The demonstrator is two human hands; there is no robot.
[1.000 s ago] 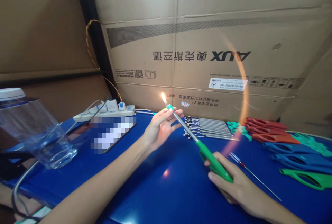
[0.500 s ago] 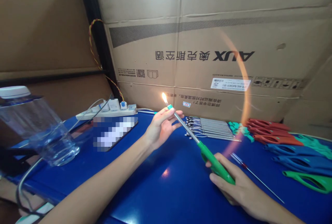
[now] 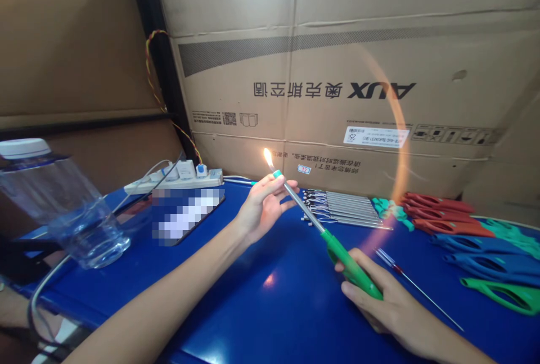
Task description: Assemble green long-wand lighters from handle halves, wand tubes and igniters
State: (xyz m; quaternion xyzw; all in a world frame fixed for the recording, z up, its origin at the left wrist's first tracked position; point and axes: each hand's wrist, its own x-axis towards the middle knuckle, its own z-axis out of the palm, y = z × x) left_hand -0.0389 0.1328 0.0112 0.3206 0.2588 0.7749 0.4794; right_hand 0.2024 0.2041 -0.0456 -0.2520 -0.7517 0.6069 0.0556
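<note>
A long-necked gas lighter (image 3: 356, 271) with a green handle and a metal tube runs diagonally up to the left. Around its handle my right hand (image 3: 386, 296) is closed. A teal collar (image 3: 277, 174) sits at the tube's far end, and a small flame (image 3: 268, 157) burns just beyond it. My left hand (image 3: 264, 201) pinches beside the collar with thumb and forefinger, its other fingers loosely curled behind the tube. Exactly where the fingertips touch is partly hidden. On the table right of the lighter lies a thin metal rod (image 3: 422, 293) with wires at one end.
Metal tubes with wires (image 3: 350, 209) lie in a row at the back. Red handle shells (image 3: 439, 206), blue shells (image 3: 485, 265) and a green shell (image 3: 502, 293) are at the right by teal pieces (image 3: 512, 234). A water bottle (image 3: 80, 223), power strip (image 3: 172, 184) and phone (image 3: 189, 218) stand left.
</note>
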